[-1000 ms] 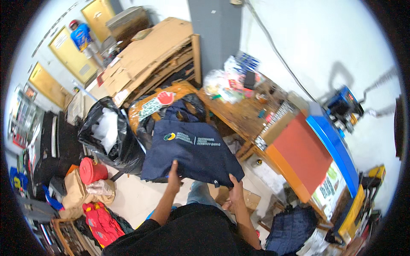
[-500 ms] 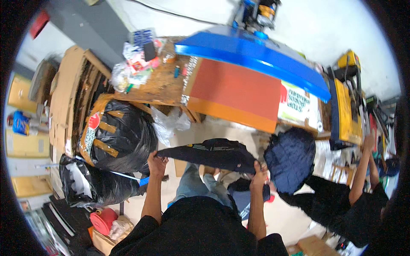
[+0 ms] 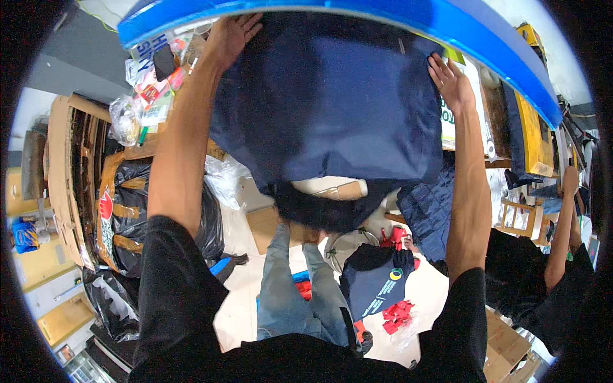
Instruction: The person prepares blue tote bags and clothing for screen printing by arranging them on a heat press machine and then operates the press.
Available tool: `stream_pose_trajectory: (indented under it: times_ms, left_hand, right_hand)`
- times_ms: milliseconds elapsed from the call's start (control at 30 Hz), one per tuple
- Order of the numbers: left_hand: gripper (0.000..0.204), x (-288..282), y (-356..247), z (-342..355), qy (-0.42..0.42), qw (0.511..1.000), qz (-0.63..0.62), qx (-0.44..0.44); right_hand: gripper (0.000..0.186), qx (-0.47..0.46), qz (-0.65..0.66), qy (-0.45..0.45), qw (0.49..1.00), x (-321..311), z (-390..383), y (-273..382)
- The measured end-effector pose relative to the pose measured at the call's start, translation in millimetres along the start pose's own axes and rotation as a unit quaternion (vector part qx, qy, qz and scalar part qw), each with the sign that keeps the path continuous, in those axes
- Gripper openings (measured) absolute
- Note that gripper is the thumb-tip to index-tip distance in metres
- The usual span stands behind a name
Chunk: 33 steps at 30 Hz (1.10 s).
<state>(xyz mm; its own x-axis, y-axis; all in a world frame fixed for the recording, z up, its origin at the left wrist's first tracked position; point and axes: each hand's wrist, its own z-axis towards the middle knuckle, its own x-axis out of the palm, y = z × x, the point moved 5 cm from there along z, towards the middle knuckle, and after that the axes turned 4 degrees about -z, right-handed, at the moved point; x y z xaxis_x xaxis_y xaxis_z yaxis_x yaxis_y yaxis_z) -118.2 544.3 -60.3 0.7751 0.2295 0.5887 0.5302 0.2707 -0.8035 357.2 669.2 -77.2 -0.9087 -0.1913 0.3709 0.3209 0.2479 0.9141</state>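
Note:
A dark navy cloth item [image 3: 332,102] lies spread over the front of a press, under its raised blue plate [image 3: 306,7]. Its kind cannot be made out; a loose fold droops from the near edge. My left hand [image 3: 231,41] is flat at the cloth's far left corner, fingers stretched out, close beneath the plate. At the far right edge my right hand [image 3: 453,84] rests with its fingers extended. Neither hand grips the cloth. The bed beneath is hidden by it.
A black taped bag [image 3: 131,210] and cardboard sheets [image 3: 64,166] stand left. A phone [image 3: 165,60] and plastic bags lie on the bench. Dark printed cloth [image 3: 377,277] and red pieces [image 3: 397,314] are low down. Another person's arm [image 3: 560,236] shows right, beside quilted dark fabric [image 3: 424,198].
Both hands have moved up and forward from my lap. The dark cloth, held bunched between them before, is now spread on the press, and both hands have opened.

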Motion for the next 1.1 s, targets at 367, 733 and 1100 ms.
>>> stream_pose_trajectory:
  times_ms: [367,733,1100]
  left_hand:
    - [0.032,-66.2,23.7,-157.8,-0.214,0.905,0.286,-0.232]
    - [0.064,-50.3,1.3,-115.9,-0.155,0.864,0.478,-0.036]
    - [0.040,-43.0,0.8,-93.7,-0.146,0.835,0.530,-0.019]
  right_hand:
    - [0.046,0.048,-0.339,-0.161,0.926,-26.4,-116.5,-69.0]
    - [0.047,-0.007,-0.513,-0.225,0.829,-38.8,-74.1,-32.2]
    - [0.032,-0.032,-0.431,-0.209,0.877,-36.8,-65.4,-47.4]
